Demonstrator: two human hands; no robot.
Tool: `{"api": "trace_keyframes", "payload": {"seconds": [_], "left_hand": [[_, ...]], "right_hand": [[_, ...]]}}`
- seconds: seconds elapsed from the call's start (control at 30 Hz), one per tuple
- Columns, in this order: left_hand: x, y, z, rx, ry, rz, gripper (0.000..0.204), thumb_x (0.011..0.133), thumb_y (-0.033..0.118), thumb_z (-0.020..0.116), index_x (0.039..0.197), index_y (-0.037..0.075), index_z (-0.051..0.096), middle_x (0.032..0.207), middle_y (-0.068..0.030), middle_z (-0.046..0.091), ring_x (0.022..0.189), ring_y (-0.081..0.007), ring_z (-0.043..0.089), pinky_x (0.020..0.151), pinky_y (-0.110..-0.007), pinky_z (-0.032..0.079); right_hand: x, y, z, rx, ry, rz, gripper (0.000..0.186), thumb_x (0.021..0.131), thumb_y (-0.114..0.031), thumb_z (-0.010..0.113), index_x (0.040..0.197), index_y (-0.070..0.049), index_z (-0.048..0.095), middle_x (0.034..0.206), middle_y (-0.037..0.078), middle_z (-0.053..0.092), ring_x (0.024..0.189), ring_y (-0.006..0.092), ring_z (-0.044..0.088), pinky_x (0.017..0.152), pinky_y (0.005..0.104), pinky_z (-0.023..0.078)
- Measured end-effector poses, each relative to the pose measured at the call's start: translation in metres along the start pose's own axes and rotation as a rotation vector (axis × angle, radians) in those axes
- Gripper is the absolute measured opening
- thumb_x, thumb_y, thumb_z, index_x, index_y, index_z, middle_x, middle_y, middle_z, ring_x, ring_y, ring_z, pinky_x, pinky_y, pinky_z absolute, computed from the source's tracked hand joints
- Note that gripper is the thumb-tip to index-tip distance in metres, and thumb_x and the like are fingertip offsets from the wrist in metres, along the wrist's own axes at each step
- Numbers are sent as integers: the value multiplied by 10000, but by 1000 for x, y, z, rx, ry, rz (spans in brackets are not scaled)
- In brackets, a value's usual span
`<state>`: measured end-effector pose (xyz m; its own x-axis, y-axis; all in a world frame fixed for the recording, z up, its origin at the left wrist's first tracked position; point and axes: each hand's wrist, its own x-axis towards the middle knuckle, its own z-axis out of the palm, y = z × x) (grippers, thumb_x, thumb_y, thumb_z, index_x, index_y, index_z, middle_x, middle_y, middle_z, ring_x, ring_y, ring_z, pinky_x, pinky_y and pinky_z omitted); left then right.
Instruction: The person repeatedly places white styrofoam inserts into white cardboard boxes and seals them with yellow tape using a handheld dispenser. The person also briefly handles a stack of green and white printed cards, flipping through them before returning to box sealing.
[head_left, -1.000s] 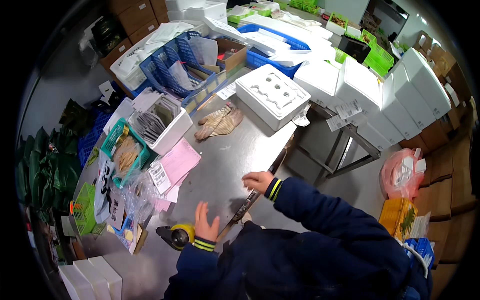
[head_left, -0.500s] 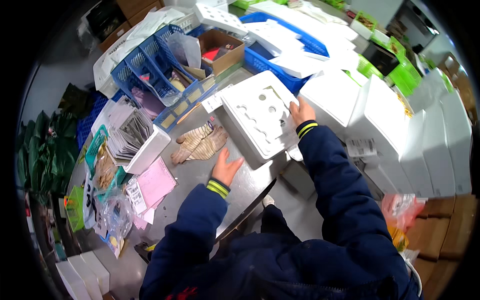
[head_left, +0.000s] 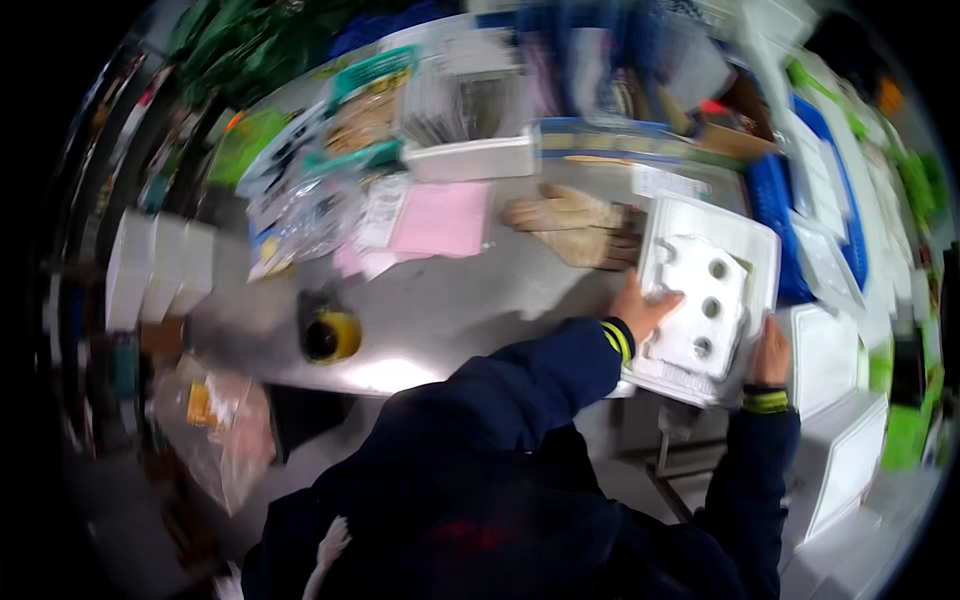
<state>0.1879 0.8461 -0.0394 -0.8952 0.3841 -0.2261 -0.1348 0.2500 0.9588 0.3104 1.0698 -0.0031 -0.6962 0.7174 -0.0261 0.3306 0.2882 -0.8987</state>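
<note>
A white foam box (head_left: 722, 220) lies at the right end of the steel table. Inside its rim sits a white foam insert (head_left: 728, 285) with several round holes. My left hand (head_left: 645, 308) grips the box's left side, its fingers reaching over onto the insert. At the right side my right hand (head_left: 770, 355) holds the edge, though motion smears its fingers a little. Just left of the box is a pair of beige work gloves (head_left: 572, 220), lying flat. Farther left are pink paper sheets (head_left: 443, 217).
On the steel table (head_left: 455, 305) stands a yellow tape roll (head_left: 345, 335) near the front. Behind it are a clear plastic bag (head_left: 318, 220) and a white box (head_left: 472, 158) of upright cards. A blue basket (head_left: 775, 235) and white foam boxes (head_left: 820, 350) flank the right side.
My view has swung left, so the table appears shifted and turned. My left hand has moved from beside the gloves onto the foam box. The right hand stays at the box's right side.
</note>
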Motion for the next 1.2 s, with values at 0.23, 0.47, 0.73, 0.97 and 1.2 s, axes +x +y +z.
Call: {"api": "trace_keyframes", "payload": {"seconds": [0.23, 0.47, 0.73, 0.97, 1.2], "left_hand": [[-111, 17, -217, -199, 145, 164, 730, 817, 291, 681, 1304, -69, 274, 1198, -218, 472, 1037, -255, 523, 885, -365, 433], [-242, -3, -504, -277, 482, 97, 486, 882, 24, 539, 1319, -14, 329, 1128, -103, 526, 954, -141, 541, 830, -251, 461], [-334, -111, -707, -193, 900, -51, 437, 877, 202, 580, 1206, -60, 461, 1086, -126, 577, 953, -161, 550, 838, -269, 436], [-310, -223, -745, -105, 1047, -214, 549, 858, 351, 596, 1207, -54, 475, 1146, -210, 555, 1042, -270, 532, 908, -321, 397], [-292, -178, -738, 823, 1050, 130, 568, 917, 274, 519, 1344, -53, 336, 1432, -242, 248, 1307, -364, 282, 1080, -423, 227]], "right_hand": [[-140, -143, 127, 10, -203, -176, 451, 960, -271, 420, 1191, 109, 499, 1103, 165, 594, 1013, 205, 536, 892, 280, 397], [-297, -279, 362, 250, -651, -252, 398, 925, -208, 490, 1243, 31, 476, 1045, 145, 623, 900, 156, 579, 791, 290, 460], [-427, -325, 595, 59, -962, -449, 474, 874, -424, 516, 1056, 12, 557, 816, 256, 608, 749, 409, 591, 650, 424, 465], [-415, -287, 677, -108, -1040, -471, 584, 870, -463, 504, 1176, 34, 533, 951, 248, 632, 865, 357, 627, 769, 379, 487], [-334, -264, 567, 139, -1153, -342, 350, 856, -313, 570, 1060, -32, 614, 926, 161, 662, 817, 257, 652, 760, 332, 502]]}}
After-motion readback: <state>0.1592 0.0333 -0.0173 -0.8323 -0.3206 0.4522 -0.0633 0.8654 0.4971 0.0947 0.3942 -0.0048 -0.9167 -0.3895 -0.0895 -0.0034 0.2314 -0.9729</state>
